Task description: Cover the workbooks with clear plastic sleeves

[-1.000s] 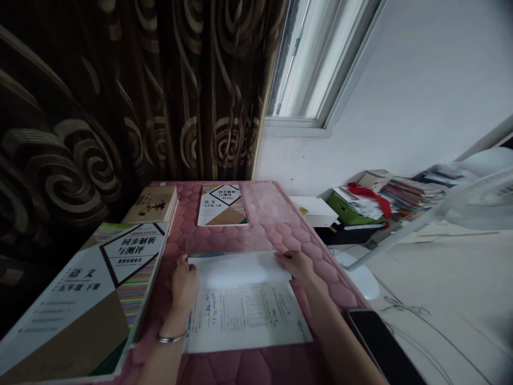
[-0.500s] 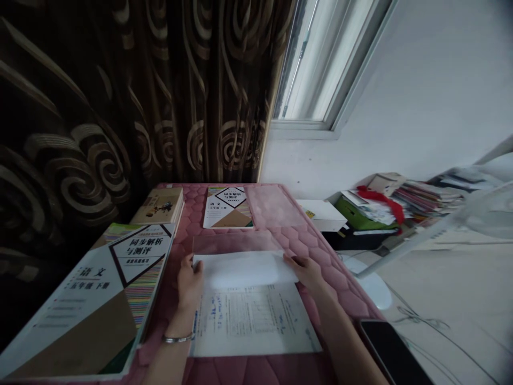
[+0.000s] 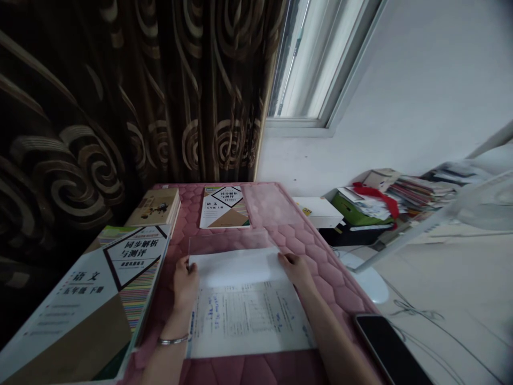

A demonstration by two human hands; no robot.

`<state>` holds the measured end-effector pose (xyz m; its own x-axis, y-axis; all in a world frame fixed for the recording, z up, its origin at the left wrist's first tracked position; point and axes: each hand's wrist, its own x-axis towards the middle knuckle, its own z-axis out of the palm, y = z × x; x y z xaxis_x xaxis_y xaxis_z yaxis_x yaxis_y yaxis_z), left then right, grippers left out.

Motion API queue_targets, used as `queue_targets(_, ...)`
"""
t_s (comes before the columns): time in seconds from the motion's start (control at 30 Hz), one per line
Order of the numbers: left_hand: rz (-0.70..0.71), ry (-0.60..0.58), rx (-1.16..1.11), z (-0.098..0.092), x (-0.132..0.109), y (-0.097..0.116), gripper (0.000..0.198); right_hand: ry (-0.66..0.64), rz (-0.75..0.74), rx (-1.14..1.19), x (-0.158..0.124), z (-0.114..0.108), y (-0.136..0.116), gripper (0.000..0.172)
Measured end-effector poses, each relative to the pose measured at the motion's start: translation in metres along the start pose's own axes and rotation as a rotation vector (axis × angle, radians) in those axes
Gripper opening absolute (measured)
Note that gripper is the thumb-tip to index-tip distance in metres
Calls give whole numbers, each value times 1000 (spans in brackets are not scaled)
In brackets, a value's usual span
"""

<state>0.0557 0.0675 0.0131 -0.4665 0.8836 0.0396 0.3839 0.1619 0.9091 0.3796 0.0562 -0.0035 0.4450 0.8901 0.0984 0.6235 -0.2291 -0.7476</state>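
A printed paper point(image 3: 252, 315) with blue handwriting lies in front of me, a blank white strip across its far part. My left hand point(image 3: 186, 283) grips its left edge, thumb on top and fingers curled round; a silver bracelet is on that wrist. At the far right corner, my right hand point(image 3: 297, 271) pinches the white strip, its fingertips partly hidden underneath. Beyond the paper's far edge extends a clear plastic sheet point(image 3: 228, 242), lying on the pink quilted cover point(image 3: 320, 267). Whether the paper sits inside the plastic, I cannot tell.
To the left lie a large workbook point(image 3: 80, 315) and a stack of brown-covered books point(image 3: 154, 207). A smaller workbook point(image 3: 224, 207) and another clear sheet point(image 3: 272, 206) are at the back. On the right are a phone point(image 3: 390, 347), a white lamp base point(image 3: 366, 283) and a white box point(image 3: 318, 212).
The view has shifted slightly, so things sit a little further left. Both hands keep their hold on the paper, whose white strip looks slightly flatter at the right end.
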Motion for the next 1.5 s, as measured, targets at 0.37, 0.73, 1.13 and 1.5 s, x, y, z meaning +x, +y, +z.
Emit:
queue_targets(0.37, 3, -11, -90, -3, -3, 3, 25, 14, 77, -273, -6, 9, -13, 37)
queue_targets(0.73, 36, 7, -13, -1, -7, 6, 21, 39, -52, 245, -12, -5, -9, 43)
queue_targets(1.13, 94, 24, -92, 3, -4, -2, 27, 172, -32, 401, -17, -1, -17, 54)
queue_targets(1.5, 151, 35, -97, -1, -6, 2, 18, 200, -87, 382, -16, 3, -19, 54)
